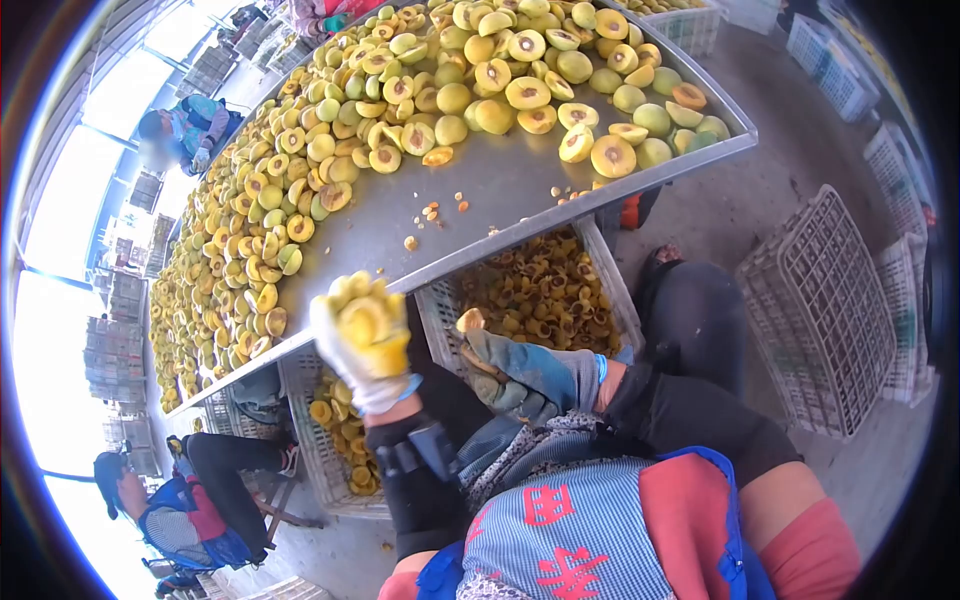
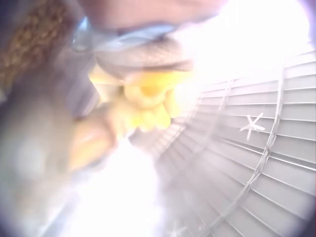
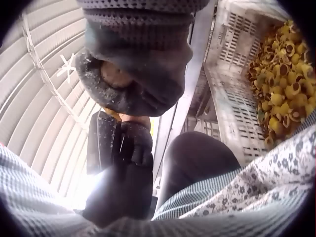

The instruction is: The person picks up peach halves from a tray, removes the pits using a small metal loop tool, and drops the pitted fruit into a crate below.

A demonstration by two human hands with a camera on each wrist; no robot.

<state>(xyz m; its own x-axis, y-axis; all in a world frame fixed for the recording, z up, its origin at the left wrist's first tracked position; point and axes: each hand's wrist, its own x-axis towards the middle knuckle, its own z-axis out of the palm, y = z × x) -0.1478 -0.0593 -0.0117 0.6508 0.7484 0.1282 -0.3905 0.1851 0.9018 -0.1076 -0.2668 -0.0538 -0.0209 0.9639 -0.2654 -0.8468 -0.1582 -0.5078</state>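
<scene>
Principal hazard: loss of the yellow fruit piece (image 1: 363,322). It sits at left of center in the head view, at the palm side of the left hand (image 1: 365,345), near the front edge of the metal table (image 1: 390,240). Blur on this hand suggests rapid motion; a wet, rounded surface against a glove may then slip, and the piece could fall between the table and the crate (image 1: 612,280) at center right. Secondary hazard: the knuckles may strike the table edge if the hand travels too low. Tertiary hazard: if the hands close quickly, the brown round-ended piece (image 3: 116,75) in the right hand (image 1: 535,380) may jab the opposite glove; its exact nature cannot be determined.

Hand state: the hands are apart. The left glove's fingers appear curled about the yellow fruit piece, though blur obscures the contact. The right glove is closed around the brown round-ended piece, and a small tan piece (image 1: 470,320) shows at its upper-left tip.

Orientation: the yellow fruit piece presents a rounded face toward the head camera. Its outline is roughly round, so no long axis can be established; whether the cut side faces outward cannot be confirmed.
</scene>
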